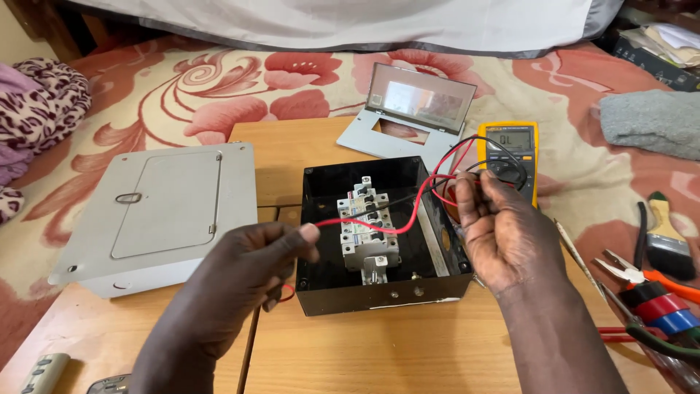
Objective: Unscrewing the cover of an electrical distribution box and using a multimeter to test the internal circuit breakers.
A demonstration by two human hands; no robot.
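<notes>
A black open enclosure (328, 292) sits on a wooden board, with white circuit breakers (367, 226) mounted inside. My left hand (244, 273) pinches one end of a red test lead (379, 228) in front of the box's left wall. My right hand (503, 233) holds the red and black leads bunched together at the box's right edge. The leads run back to a yellow multimeter (510, 149) lying behind my right hand.
A grey metal panel box (160, 211) with a hinged door lies at left. A grey cover plate (408, 120) with a window leans behind. Pliers (642, 276), rolls of tape (660, 306) and a paintbrush (667, 237) lie at right. A remote (44, 372) lies near the bottom left.
</notes>
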